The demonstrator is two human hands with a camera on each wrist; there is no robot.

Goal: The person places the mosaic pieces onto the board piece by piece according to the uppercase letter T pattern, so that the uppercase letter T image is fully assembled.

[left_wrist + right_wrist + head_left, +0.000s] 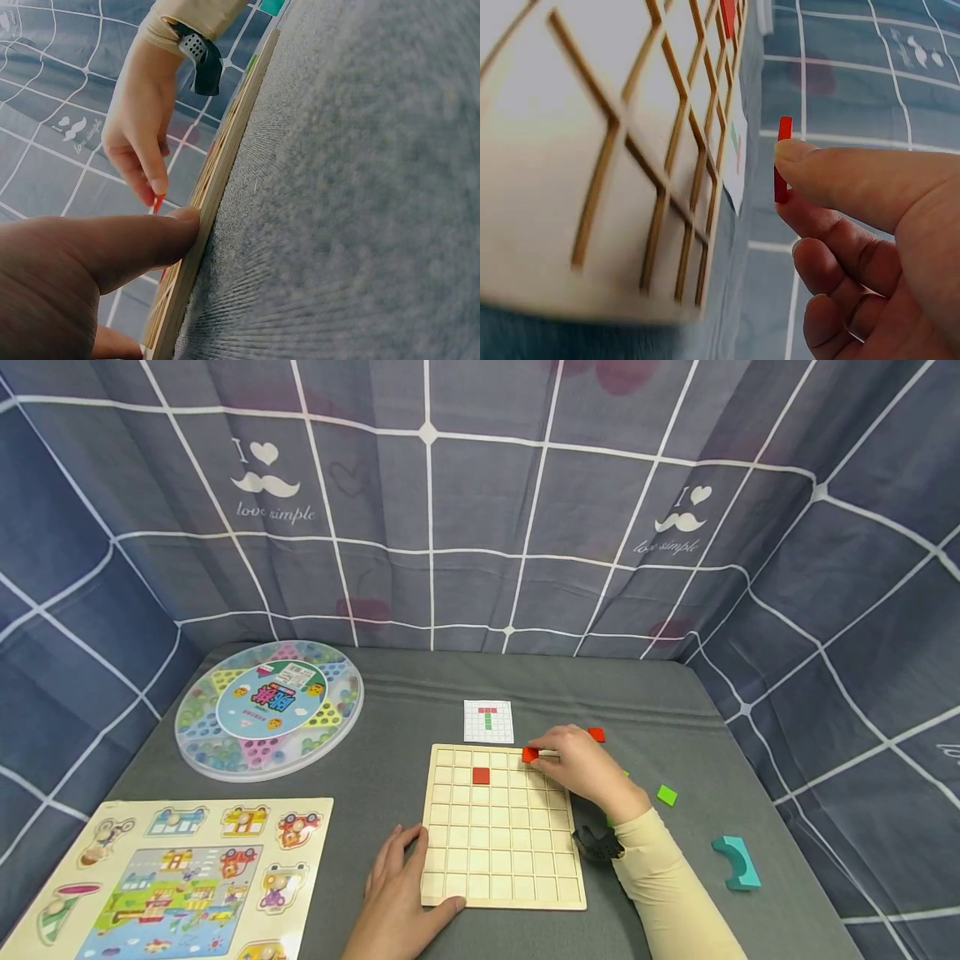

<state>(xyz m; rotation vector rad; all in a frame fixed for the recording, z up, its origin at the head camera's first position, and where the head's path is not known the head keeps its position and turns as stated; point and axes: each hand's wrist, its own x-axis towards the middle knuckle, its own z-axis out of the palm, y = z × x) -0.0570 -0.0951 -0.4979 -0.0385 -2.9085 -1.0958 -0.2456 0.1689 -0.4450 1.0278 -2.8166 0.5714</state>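
A wooden grid board (pixel 501 837) lies flat on the grey cloth, with one red square tile (pixel 481 776) in a cell near its upper left. My right hand (pixel 581 766) pinches another red square tile (pixel 782 161) between thumb and fingertips, above the board's far right part. In the right wrist view that tile stands on edge, apart from the grid. My left hand (pixel 399 893) rests at the board's near left corner, thumb (pixel 169 232) against the near edge and fingers along the left side. Beyond the board lies a pattern card (pixel 488 722) showing a red and green T.
Right of the board lie a red tile (pixel 597 735), a green tile (pixel 667 794) and more green partly behind the right arm. A teal arch block (pixel 737 863) sits farther right. On the left are a round marble game (pixel 270 710) and a picture puzzle board (pixel 313 827).
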